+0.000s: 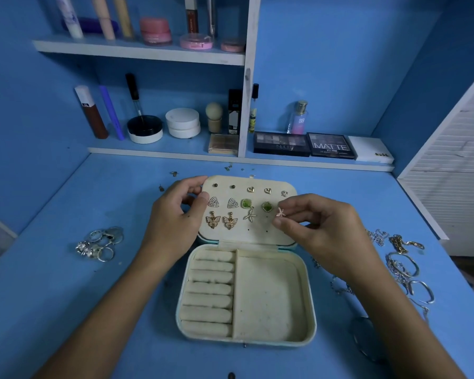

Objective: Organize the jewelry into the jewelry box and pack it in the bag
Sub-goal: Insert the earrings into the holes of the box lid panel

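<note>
An open cream jewelry box (307, 296) lies on the blue desk, its lid panel (257, 231) tipped back and studded with several earrings: hearts, triangles, green squares, gold butterflies. My left hand (175, 217) grips the lid's left edge. My right hand (320, 228) pinches a small sparkly earring (280, 212) at the lid's right side, beside a green square earring (266, 206). The box's ring rolls (208, 291) and its tray compartment hold nothing. Several silver rings (100, 243) lie at the left; chains and bracelets (405, 266) lie at the right.
Small loose earring bits (227, 167) lie on the desk behind the box. Shelves at the back hold cosmetics, with eyeshadow palettes (304, 144) and a perfume bottle (298, 119). A white slatted panel (454, 176) stands at the right. No bag is in view.
</note>
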